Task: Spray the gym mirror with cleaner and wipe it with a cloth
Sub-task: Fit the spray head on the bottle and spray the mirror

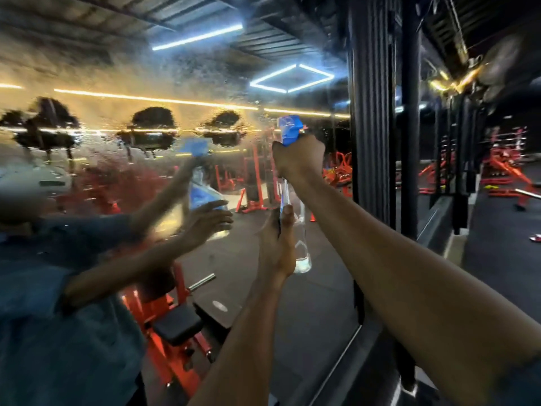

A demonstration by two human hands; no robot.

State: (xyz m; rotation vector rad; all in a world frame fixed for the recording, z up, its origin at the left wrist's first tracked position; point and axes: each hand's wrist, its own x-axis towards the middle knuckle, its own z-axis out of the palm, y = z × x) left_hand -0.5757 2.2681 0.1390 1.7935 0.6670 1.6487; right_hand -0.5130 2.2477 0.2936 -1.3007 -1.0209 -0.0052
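The gym mirror [140, 83] fills the left and middle of the view, its upper part covered in wet spray droplets. A clear spray bottle [301, 247] with a blue trigger head [289, 128] is raised in front of the glass. My right hand [298, 161] grips the bottle's neck at the trigger. My left hand [278, 244] holds the bottle's body lower down, fingers wrapped on its left side. A little clear liquid sits in the bottle's bottom. No cloth is in view. The mirror reflects both arms and the bottle.
A black fluted pillar [371, 112] bounds the mirror on the right. Beyond it lie a dark floor and red gym machines [503, 168]. A red bench with a black pad [175, 326] appears in the reflection at the lower left.
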